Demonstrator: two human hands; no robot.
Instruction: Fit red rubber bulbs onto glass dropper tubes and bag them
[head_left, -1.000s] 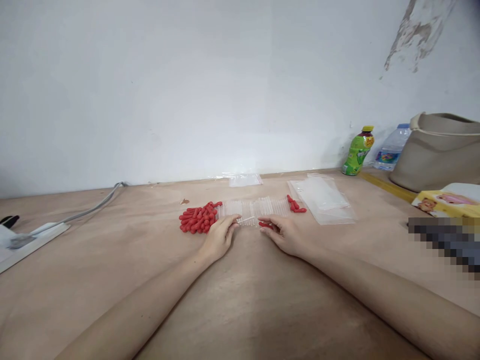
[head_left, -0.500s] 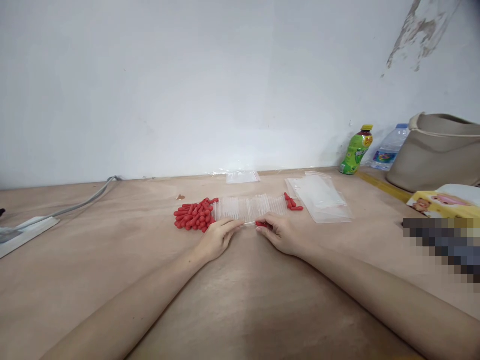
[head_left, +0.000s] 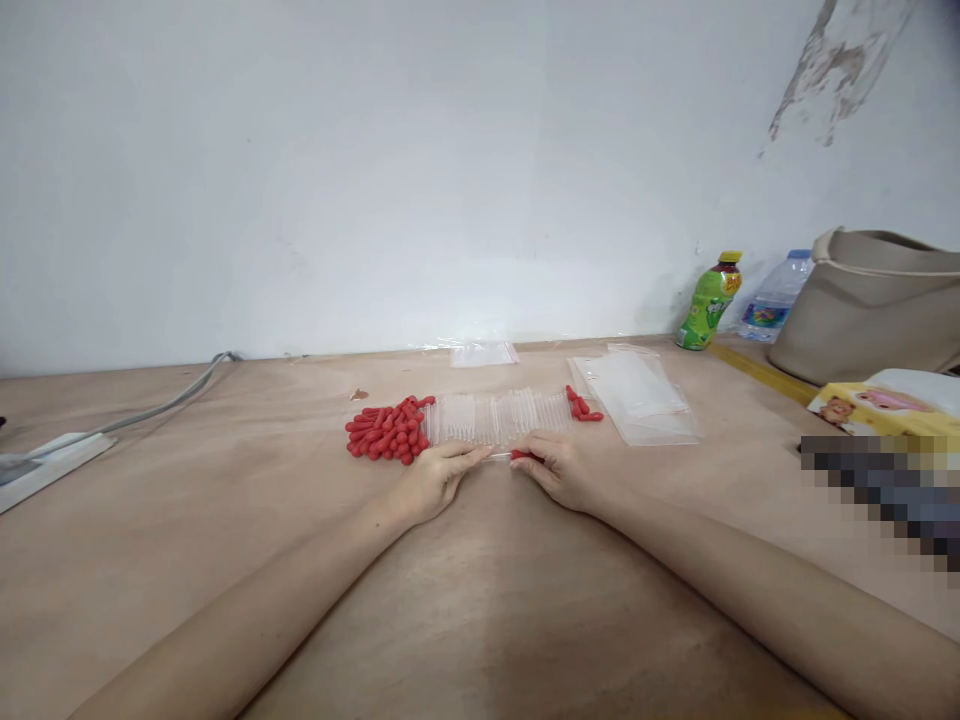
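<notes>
A slim clear tube (head_left: 500,457) was pinched by the left hand (head_left: 435,482) and a red bulb (head_left: 518,455) was grasped by the right hand (head_left: 571,475), seemingly so that both were lined up end to end. They were held just in front of the row of clear tubes (head_left: 491,415), laid between the red heap (head_left: 384,432) and a few loose bulbs (head_left: 583,405), probably for easy reach. The tube looked thin and see-through; the bulb was mostly hidden

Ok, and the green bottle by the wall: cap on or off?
On: a yellow cap sits on top of the green bottle, which stands upright on the table.
</notes>
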